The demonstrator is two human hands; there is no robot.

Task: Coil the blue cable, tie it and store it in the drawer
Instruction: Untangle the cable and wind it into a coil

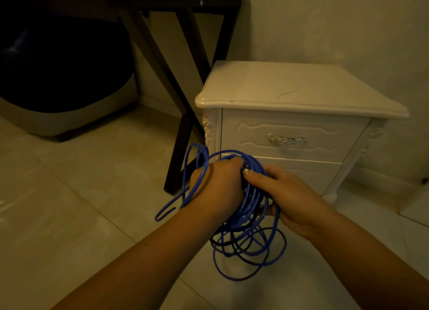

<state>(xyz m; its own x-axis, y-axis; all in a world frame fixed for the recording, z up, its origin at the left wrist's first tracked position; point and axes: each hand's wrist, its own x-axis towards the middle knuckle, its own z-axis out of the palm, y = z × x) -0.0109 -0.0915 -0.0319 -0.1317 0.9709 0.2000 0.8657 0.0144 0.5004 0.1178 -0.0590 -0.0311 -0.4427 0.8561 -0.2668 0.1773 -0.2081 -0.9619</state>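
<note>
Far left, some dark bulky thing sits under a dark table (pixel 160 61), can't tell what. The left hand (pixel 218 186) has its fingers curled round the top of the blue cable (pixel 250 205) bundle, I'd guess to keep the loops stacked. The right hand (pixel 287 198) pinches the same bundle, thumb on top and fingers under. The lower loops sag messily toward the floor tiles (pixel 92 193). The bundle's just in front of the white nightstand's (pixel 290 86) front left corner. Its top drawer (pixel 250 135) is closed, so one hand has to let go for the handle (pixel 287 139).
</note>
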